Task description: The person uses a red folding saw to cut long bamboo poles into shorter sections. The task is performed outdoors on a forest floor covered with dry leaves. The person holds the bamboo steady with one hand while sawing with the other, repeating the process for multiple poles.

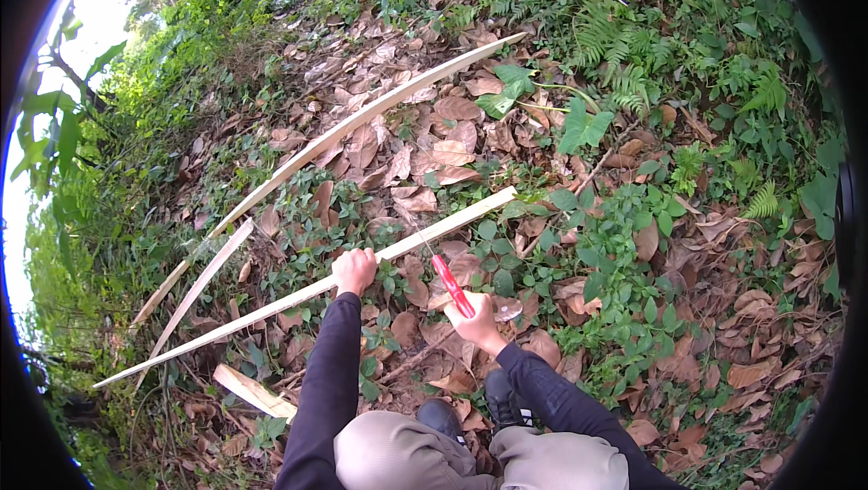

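A long pale wooden strip [280, 303] slants across the leaf litter in front of me, its right end higher in the view. My left hand [354, 271] is closed around it, right of its middle. In my right hand [474, 320] is a red-handled hand saw [451, 284], gripped by the handle. Its thin blade lies across the strip, just right of my left hand; the teeth are too small to make out. Part of the strip's lower edge is hidden behind my left fist.
A longer curved wooden strip [348, 124] lies farther off, with a shorter strip [203, 282] at the left. Near my left forearm is a short wood piece [253, 391]. Ferns [624, 47] and low plants grow at the right. My shoes [506, 400] stand among dry leaves.
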Demonstrator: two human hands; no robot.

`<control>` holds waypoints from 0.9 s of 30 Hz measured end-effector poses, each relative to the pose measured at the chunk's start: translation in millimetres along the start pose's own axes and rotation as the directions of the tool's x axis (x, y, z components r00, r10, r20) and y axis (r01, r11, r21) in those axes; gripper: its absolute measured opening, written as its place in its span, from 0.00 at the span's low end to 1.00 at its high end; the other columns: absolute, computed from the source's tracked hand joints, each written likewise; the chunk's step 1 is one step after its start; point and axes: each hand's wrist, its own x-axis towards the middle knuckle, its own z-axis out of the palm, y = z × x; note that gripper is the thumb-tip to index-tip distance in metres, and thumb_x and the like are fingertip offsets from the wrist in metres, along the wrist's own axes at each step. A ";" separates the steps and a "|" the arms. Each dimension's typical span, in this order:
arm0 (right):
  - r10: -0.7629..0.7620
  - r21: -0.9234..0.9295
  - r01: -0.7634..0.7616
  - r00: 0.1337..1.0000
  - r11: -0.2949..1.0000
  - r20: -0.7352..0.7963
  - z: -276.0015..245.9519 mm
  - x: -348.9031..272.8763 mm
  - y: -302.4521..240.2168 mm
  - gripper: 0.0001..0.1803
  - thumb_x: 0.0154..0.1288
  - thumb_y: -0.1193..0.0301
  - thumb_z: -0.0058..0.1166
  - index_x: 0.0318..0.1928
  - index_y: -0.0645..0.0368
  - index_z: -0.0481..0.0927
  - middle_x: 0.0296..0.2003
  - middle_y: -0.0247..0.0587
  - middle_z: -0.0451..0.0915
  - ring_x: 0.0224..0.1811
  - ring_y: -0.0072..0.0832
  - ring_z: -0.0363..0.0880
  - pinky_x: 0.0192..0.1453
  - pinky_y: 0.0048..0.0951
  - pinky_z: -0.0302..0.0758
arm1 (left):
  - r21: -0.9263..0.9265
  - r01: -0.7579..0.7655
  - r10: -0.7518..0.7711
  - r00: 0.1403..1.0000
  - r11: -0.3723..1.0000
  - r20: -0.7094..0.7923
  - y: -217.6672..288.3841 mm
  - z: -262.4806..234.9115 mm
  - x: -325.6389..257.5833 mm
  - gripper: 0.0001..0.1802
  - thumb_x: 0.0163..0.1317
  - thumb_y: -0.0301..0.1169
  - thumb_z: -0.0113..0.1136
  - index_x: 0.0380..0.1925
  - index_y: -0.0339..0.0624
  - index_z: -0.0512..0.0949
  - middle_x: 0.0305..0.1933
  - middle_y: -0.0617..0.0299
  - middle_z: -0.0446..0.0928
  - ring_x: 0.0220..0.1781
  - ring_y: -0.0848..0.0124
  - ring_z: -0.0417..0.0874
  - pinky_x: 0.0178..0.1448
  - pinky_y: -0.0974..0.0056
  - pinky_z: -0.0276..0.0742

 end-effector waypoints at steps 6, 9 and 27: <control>-0.094 -0.060 0.096 0.995 0.994 0.031 -29.1 -79.4 -0.3 0.13 0.55 0.73 0.61 0.18 0.62 0.73 0.12 0.43 0.71 0.14 0.33 0.74 0.23 0.34 0.68 | -0.008 -0.042 0.041 0.996 0.999 -0.085 2.3 -6.7 0.7 0.22 0.69 0.42 0.47 0.23 0.44 0.83 0.27 0.46 0.83 0.30 0.47 0.86 0.38 0.46 0.81; -0.026 -0.002 0.026 1.000 1.000 0.013 -24.3 -52.9 -9.6 0.14 0.57 0.73 0.61 0.19 0.63 0.72 0.12 0.41 0.70 0.13 0.27 0.70 0.22 0.34 0.65 | -0.118 0.135 -0.143 0.988 0.984 -0.060 11.4 -20.3 -1.5 0.31 0.73 0.48 0.42 0.20 0.43 0.85 0.23 0.45 0.82 0.29 0.47 0.85 0.39 0.46 0.79; 0.227 0.237 -0.227 0.973 0.945 0.031 -29.8 -31.7 -18.3 0.10 0.65 0.75 0.59 0.25 0.63 0.77 0.17 0.27 0.71 0.20 0.13 0.65 0.24 0.27 0.62 | -0.078 -0.084 0.059 0.958 0.993 -0.279 2.9 -8.4 -29.4 0.19 0.67 0.49 0.56 0.28 0.46 0.75 0.26 0.58 0.81 0.29 0.56 0.85 0.33 0.52 0.76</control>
